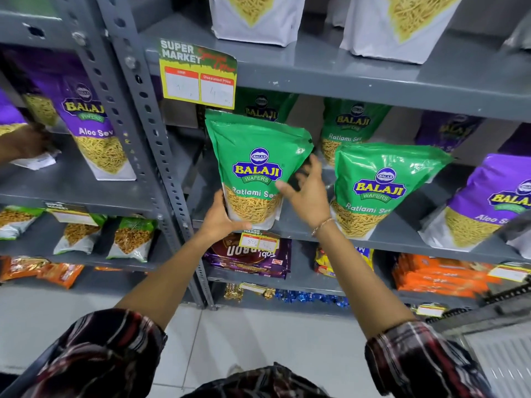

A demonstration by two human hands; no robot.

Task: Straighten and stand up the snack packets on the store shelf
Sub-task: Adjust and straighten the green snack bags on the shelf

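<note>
A green Ratlami Sev packet [253, 156] stands upright at the front left of the grey middle shelf [402, 239]. My left hand [221, 216] grips its bottom left corner, thumb under the base. At the packet's right edge my right hand [307, 191] has its fingers spread, touching or just off the packet. A second green packet [379, 185] stands to the right, leaning a little. Two more green packets [349, 124] stand behind them. A purple Aloo Sev packet [494, 205] leans at the far right.
A yellow price tag [198, 79] hangs from the shelf above. White packets [258, 18] stand on the top shelf. In the left bay stands a purple packet [86, 116], with another person's hand [28, 145] beside it. Lower shelves hold biscuit packs [250, 257].
</note>
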